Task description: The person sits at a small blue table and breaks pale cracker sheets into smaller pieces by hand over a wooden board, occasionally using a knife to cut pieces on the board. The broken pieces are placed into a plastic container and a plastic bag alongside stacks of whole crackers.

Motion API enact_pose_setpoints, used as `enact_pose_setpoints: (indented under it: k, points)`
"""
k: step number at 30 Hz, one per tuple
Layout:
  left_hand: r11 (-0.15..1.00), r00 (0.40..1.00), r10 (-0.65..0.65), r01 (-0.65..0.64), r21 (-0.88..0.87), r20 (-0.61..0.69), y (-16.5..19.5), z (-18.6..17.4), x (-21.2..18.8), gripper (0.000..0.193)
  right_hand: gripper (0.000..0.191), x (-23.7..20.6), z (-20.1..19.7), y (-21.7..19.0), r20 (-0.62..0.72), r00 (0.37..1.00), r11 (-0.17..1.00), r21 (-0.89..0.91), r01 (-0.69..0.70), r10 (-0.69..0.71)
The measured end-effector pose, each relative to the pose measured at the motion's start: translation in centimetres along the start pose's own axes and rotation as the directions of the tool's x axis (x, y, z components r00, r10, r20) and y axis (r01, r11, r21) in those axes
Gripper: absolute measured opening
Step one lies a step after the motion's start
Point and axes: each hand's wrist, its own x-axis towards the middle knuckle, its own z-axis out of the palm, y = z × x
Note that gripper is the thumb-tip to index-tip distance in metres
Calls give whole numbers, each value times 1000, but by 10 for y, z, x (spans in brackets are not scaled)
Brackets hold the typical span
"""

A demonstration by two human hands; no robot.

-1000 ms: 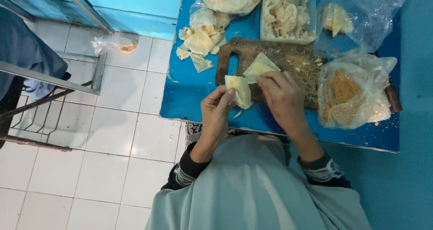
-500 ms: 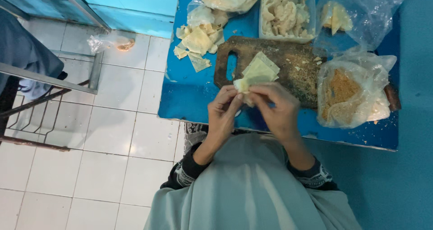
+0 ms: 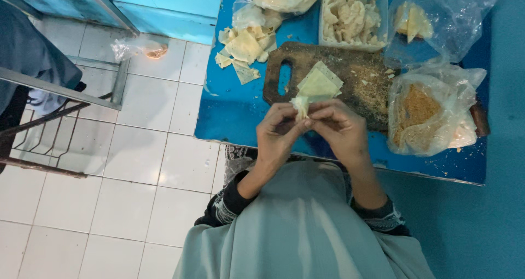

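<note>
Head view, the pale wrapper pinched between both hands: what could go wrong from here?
1. The wrapper is bunched tight between the left hand and right hand; thin dough might tear or leak.
2. The hands work over the near edge of the blue table; a slip could drop the piece to the tiled floor.
3. Crumbs litter the cutting board and may stick to the stacked wrappers.

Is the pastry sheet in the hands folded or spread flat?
Folded: the pastry sheet is bunched small between left hand and right hand.
</note>
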Motion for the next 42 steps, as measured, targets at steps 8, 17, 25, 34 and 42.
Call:
enact_pose_setpoints:
  k: [8, 17, 25, 34, 42]
  points:
    - [993, 993, -112, 110, -36, -45, -3, -8, -3, 8, 9, -5, -30, 29, 114, 911, 714, 585, -384, 396]
    - [927, 981, 31, 45, 373, -194, 25, -42, 11, 41, 13, 7, -52, 6, -158, 951, 789, 603, -122, 268]
    - [261, 948, 315, -142, 955, 55, 41, -46, 14, 38, 10, 17, -15, -28, 219, 907, 377, -855, 356, -360]
    - [328, 889, 347, -412, 850, 297, 30, -17, 23, 34, 28, 17, -19, -40, 269, 926, 457, -810, 366, -265]
    - [215, 843, 224, -531, 819, 488, -5, 12, 27, 42, 37, 97, -95, -48, 223, 964, 176, -953, 246, -142]
